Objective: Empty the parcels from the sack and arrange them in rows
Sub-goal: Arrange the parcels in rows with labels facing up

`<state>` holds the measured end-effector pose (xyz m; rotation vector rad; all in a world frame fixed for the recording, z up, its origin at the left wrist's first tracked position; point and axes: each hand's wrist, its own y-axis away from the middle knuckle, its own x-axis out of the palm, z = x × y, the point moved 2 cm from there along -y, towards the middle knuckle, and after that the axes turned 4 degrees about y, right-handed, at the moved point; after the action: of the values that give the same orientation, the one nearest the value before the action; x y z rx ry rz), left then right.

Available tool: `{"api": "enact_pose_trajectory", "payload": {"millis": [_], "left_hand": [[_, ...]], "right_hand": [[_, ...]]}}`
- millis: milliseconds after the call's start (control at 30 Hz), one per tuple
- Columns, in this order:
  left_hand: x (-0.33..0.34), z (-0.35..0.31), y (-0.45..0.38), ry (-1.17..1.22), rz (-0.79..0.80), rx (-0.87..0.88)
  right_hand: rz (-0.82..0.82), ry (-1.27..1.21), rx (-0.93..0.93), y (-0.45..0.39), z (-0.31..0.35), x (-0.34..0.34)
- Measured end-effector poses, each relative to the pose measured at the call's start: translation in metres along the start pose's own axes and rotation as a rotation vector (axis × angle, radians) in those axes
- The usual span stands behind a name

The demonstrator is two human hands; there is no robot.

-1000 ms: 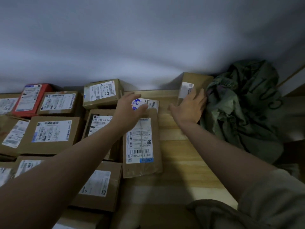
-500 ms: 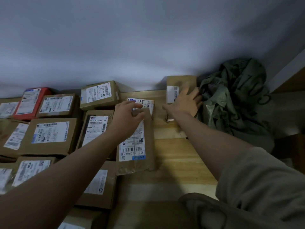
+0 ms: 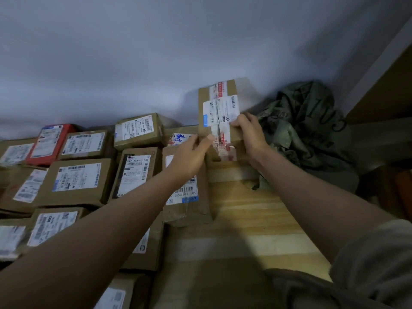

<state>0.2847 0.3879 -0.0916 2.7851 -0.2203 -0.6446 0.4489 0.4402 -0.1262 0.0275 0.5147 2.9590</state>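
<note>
Grey wall behind, pale wooden worktop (image 3: 256, 210) below. We hold a tall brown parcel (image 3: 219, 101) upright against the wall, its lower end near the boards. Our right hand (image 3: 250, 132) grips its right edge, fingers curled round it; our left hand (image 3: 189, 155) meets its lower left side, thumb on the taped front — whether those fingers truly pinch or only press, we cannot tell in this dim light. Just right lies the crumpled green sack (image 3: 312, 130). Left of the held parcel, labelled boxes sit in rows — a long flat parcel (image 3: 187, 197) nearest, a red box (image 3: 52, 141) far left.
</note>
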Motion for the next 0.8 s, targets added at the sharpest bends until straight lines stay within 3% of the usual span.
{"api": "enact_pose_trajectory", "payload": {"millis": [100,233,333,500,667,800], "left_hand": [[0.004,-0.009,0.006,0.192,0.007,-0.009],[0.000,-0.007,0.018,0.363,-0.006,-0.023],[-0.005,-0.007,0.029,0.257,-0.032,0.018],[-0.009,-0.001,0.055,-0.180,-0.028,0.098],[-0.012,0.027,0.082,-0.327,-0.045,0.093],[-0.017,0.049,0.096,-0.391,0.012,0.044]], "right_hand": [[0.089,-0.124,0.050,0.020,-0.001,0.000],[0.123,-0.063,0.005,0.037,0.003,-0.009],[0.110,-0.039,-0.005,0.056,0.003,-0.016],[0.037,0.094,0.031,0.097,-0.018,-0.025],[0.049,0.339,0.145,0.130,-0.053,-0.016],[0.076,0.410,0.089,0.137,-0.068,-0.006]]}}
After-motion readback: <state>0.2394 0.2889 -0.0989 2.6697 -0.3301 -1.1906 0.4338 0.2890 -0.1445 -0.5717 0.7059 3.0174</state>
